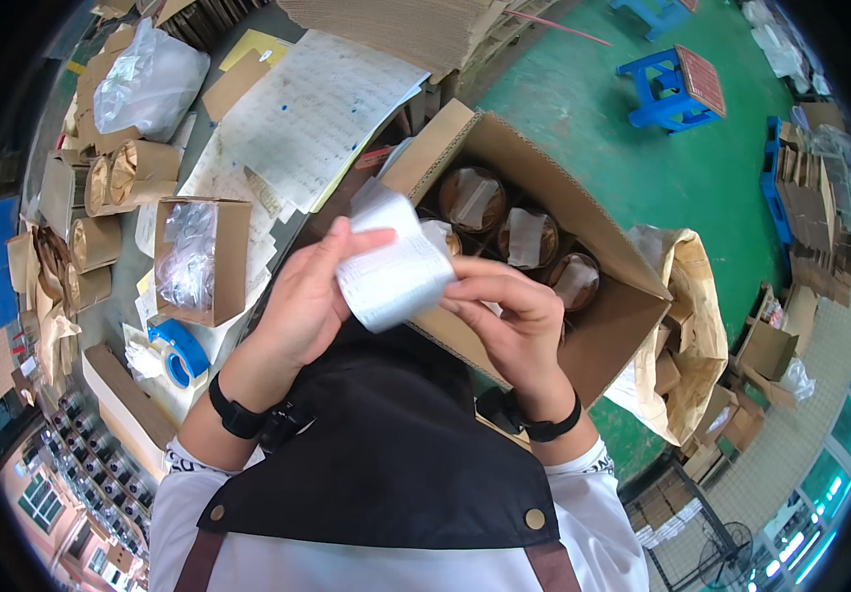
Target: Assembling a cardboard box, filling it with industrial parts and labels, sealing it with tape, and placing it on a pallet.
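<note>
A curled piece of white printed paper (pixel 398 281) is held up between my hands; whether it is one sheet or several, I cannot tell. My left hand (pixel 305 296) grips its left side, the thumb and a finger lying over it. At the right edge, my right hand (pixel 519 321) pinches the paper between thumb and fingertips. Just beyond them stands an open cardboard box (pixel 608 242), its flaps spread. Inside, dark dividers separate several round brown items (pixel 472 200), each with a pale strip across its top. The paper and right hand hide part of the box.
Left lies a table with paper sheets (pixel 297 109), a small carton (pixel 233 261) of clear plastic, a blue tape dispenser (pixel 181 355) and brown paper rolls (pixel 142 173). A blue stool (pixel 667 94) stands on the green floor. Right of the box sits a sack (pixel 697 335) holding cardboard pieces.
</note>
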The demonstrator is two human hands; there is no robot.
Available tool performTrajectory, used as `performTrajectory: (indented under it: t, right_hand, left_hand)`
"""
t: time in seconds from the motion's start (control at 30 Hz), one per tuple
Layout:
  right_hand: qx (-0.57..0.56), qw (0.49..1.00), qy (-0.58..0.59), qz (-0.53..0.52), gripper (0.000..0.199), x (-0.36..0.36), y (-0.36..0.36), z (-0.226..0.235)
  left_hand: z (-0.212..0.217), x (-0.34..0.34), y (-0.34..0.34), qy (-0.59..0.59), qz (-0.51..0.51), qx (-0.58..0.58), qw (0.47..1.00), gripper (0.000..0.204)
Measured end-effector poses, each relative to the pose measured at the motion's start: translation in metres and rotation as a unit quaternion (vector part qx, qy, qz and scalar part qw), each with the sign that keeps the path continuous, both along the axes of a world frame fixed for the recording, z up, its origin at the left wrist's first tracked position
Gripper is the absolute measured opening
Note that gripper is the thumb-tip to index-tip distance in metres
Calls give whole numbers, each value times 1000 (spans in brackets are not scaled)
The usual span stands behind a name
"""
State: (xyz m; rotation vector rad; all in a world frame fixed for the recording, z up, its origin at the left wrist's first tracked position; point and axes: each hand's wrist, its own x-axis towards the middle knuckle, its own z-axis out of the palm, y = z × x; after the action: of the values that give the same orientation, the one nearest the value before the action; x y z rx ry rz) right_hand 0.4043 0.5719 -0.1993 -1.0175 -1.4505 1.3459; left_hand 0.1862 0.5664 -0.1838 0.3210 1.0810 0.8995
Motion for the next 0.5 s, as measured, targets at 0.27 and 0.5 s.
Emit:
performTrajectory:
  t: [0.27, 0.5]
  right_hand:
    - [-131, 991, 24, 28, 22, 59, 47, -35]
    - [-157, 969, 124, 145, 38, -8, 34, -8]
  left_hand:
    - [-2, -15, 2, -10, 84, 30, 996, 53]
    - [5, -4, 1, -20, 47, 20, 998, 49]
